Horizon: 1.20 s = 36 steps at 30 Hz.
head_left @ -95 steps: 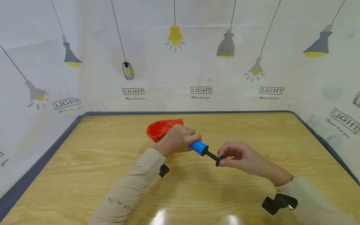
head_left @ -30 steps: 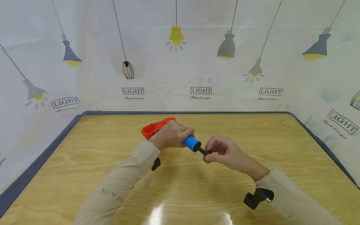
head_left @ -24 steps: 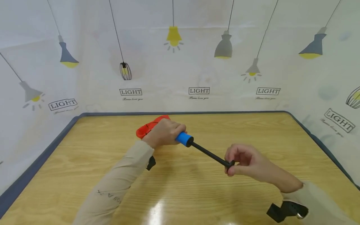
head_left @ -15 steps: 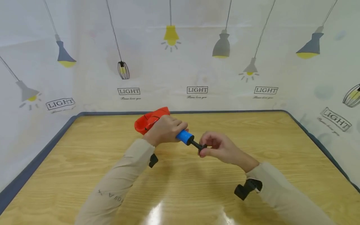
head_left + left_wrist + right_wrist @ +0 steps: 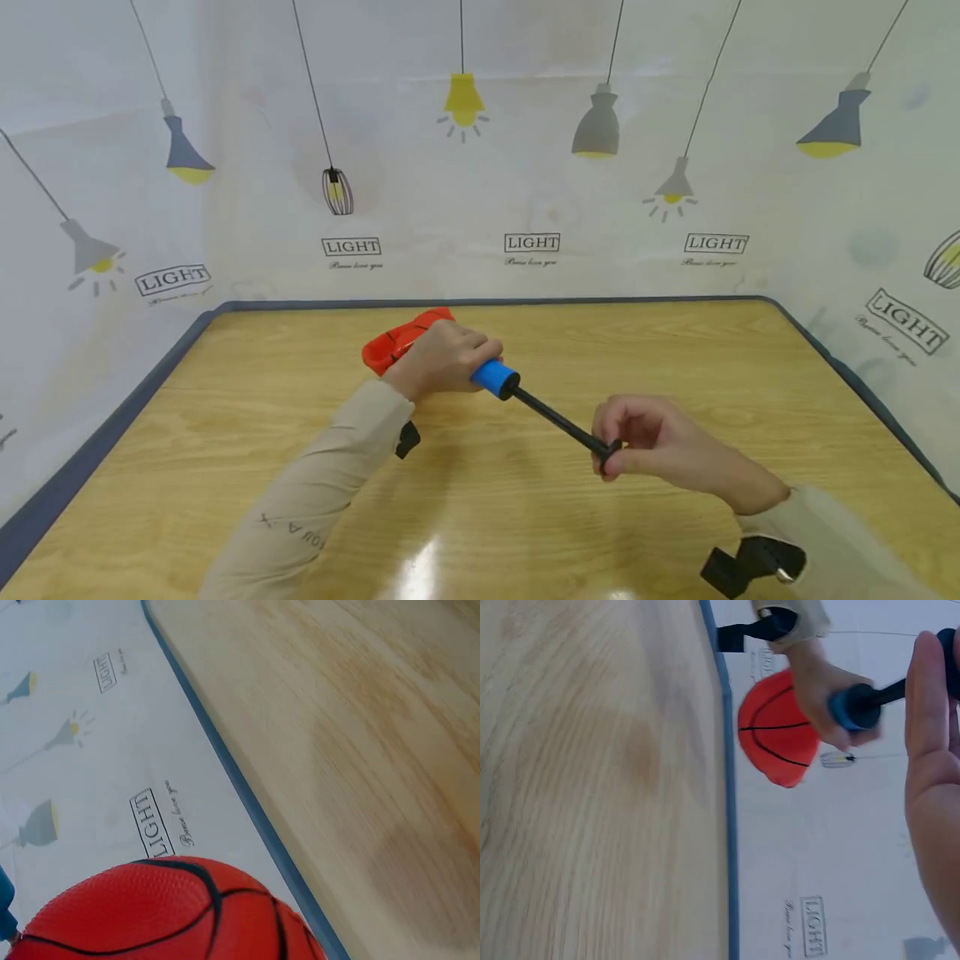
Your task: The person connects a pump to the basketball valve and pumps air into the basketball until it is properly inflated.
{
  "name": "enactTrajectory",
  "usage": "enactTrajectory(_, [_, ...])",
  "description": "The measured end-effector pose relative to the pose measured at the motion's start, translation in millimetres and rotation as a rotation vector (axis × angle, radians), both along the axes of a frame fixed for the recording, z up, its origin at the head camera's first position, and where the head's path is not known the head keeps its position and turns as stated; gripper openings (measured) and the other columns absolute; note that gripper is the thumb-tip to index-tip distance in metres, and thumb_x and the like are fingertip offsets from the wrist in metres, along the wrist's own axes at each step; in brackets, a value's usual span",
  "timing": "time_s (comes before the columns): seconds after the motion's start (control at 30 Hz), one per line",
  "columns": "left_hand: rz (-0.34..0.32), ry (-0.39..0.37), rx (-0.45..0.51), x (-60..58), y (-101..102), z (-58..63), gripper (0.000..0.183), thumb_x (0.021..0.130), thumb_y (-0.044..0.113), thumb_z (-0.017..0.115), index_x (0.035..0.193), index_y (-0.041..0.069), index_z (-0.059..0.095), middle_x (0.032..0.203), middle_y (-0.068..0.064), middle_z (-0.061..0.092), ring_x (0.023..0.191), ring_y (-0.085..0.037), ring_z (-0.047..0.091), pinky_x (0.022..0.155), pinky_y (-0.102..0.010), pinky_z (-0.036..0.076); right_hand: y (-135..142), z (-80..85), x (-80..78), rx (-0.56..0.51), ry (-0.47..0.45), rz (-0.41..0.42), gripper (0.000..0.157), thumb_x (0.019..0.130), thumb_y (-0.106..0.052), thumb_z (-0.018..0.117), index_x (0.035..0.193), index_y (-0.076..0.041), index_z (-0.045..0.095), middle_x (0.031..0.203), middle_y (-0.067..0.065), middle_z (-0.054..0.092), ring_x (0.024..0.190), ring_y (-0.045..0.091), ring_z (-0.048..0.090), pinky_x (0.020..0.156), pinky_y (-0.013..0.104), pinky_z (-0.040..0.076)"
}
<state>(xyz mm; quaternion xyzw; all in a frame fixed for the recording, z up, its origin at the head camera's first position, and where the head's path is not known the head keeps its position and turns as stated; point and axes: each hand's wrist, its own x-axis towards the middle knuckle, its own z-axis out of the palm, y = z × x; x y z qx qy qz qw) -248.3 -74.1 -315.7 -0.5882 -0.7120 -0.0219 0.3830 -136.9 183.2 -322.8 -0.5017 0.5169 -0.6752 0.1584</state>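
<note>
A blue hand pump (image 5: pixel 495 378) is held above the table, its black rod (image 5: pixel 558 419) drawn far out of the barrel. My left hand (image 5: pixel 444 358) grips the blue barrel. The thumb and fingers of my right hand (image 5: pixel 660 446) pinch the black handle (image 5: pixel 607 457) at the rod's end. Beyond the left hand hangs a red ball with black basketball lines (image 5: pixel 405 337), partly collapsed and dented. In the left wrist view the pump's blue front end (image 5: pixel 6 904) meets the ball (image 5: pixel 150 915) through a thin metal needle. My left hand hides part of the ball in the head view.
A wooden table (image 5: pixel 300 400) with a dark blue edge (image 5: pixel 495 301) lies below both hands. White sheeting printed with lamps (image 5: pixel 420 192) stands behind it and at both sides. Black wrist cameras (image 5: pixel 753 565) are strapped under the sleeves.
The right hand has drawn the handle out, pushed it in and drawn it out again, toward the lower right. The left hand and ball have shifted slightly left.
</note>
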Motion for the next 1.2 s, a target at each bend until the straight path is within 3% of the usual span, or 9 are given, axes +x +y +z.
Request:
enactTrajectory(0.17, [0.016,0.0,-0.015,5.1,1.6,-0.3,0.018,0.07,0.019,0.066,0.075,0.012,0.051,0.058,0.004,0.056,0.048,-0.008,0.054,0.047,-0.021,0.043,-29.5,-8.3,-30.2,0.07,0.041,-0.101,0.011,0.084,0.0,0.054,0.086,0.006,0.045,0.087,0.005,0.057,0.079,0.014,0.06,0.066,0.03,0.051])
enactTrajectory(0.27, [0.006,0.0,-0.005,5.9,0.8,-4.7,0.019,0.068,0.018,0.068,0.074,0.012,0.051,0.056,0.005,0.054,0.046,-0.008,0.052,0.045,-0.02,0.042,-40.6,-10.9,-38.9,0.114,0.021,-0.182,0.014,0.083,-0.004,0.056,0.087,0.006,0.047,0.084,0.003,0.059,0.075,0.013,0.061,0.067,0.032,0.051])
enactTrajectory(0.43, [-0.063,-0.028,-0.003,4.5,0.9,-9.5,0.021,0.07,0.022,0.069,0.074,0.011,0.052,0.057,0.005,0.054,0.046,-0.006,0.051,0.047,-0.019,0.043,-33.1,-4.1,-21.1,0.143,-0.011,-0.203,0.01,0.083,-0.001,0.056,0.087,0.004,0.048,0.084,0.003,0.058,0.074,0.013,0.06,0.065,0.032,0.051])
enactTrajectory(0.57, [-0.054,-0.052,0.036,1.2,-5.8,-7.4,0.021,0.067,0.017,0.071,0.073,0.01,0.052,0.059,0.004,0.056,0.048,-0.007,0.053,0.047,-0.02,0.042,-13.2,5.2,-3.4,0.089,0.005,-0.099,0.01,0.083,0.003,0.055,0.086,0.004,0.046,0.088,0.005,0.056,0.078,0.013,0.059,0.063,0.028,0.05])
enactTrajectory(0.7, [-0.043,-0.046,0.024,0.5,-7.2,-6.7,0.02,0.066,0.016,0.071,0.073,0.01,0.053,0.061,0.004,0.058,0.05,-0.008,0.055,0.048,-0.021,0.045,-7.9,2.3,-3.6,0.09,0.051,-0.019,0.01,0.082,0.007,0.053,0.085,0.004,0.044,0.09,0.006,0.055,0.082,0.012,0.058,0.063,0.026,0.05])
enactTrajectory(0.83, [-0.057,-0.047,-0.009,1.5,-0.9,-7.0,0.02,0.069,0.018,0.069,0.075,0.01,0.052,0.06,0.004,0.057,0.049,-0.008,0.055,0.049,-0.021,0.045,-25.2,-4.1,-24.7,0.14,0.082,-0.083,0.009,0.083,0.002,0.054,0.085,0.005,0.046,0.087,0.003,0.056,0.079,0.01,0.059,0.064,0.026,0.051])
enactTrajectory(0.97, [-0.055,-0.044,0.022,2.5,1.7,-6.7,0.02,0.067,0.017,0.07,0.071,0.01,0.052,0.056,0.004,0.055,0.045,-0.007,0.052,0.045,-0.019,0.041,-40.9,-5.7,-39.7,0.132,0.088,-0.183,0.016,0.084,-0.005,0.055,0.086,0.008,0.046,0.083,0.005,0.057,0.075,0.012,0.061,0.064,0.034,0.051])
enactTrajectory(1.1, [-0.073,-0.054,0.031,1.8,1.1,-5.8,0.017,0.068,0.015,0.068,0.071,0.01,0.052,0.057,0.004,0.055,0.046,-0.007,0.052,0.045,-0.02,0.041,-38.7,-1.9,-30.1,0.152,0.053,-0.225,0.013,0.084,-0.005,0.056,0.087,0.005,0.048,0.082,0.002,0.059,0.074,0.012,0.061,0.064,0.034,0.051])
enactTrajectory(1.2, [-0.076,-0.07,0.031,0.0,-2.2,-5.0,0.017,0.068,0.015,0.068,0.072,0.01,0.052,0.057,0.005,0.055,0.047,-0.006,0.052,0.045,-0.02,0.042,-26.2,3.3,-15.1,0.125,0.022,-0.171,0.01,0.084,0.0,0.055,0.087,0.006,0.047,0.085,0.002,0.059,0.076,0.012,0.06,0.065,0.031,0.051])
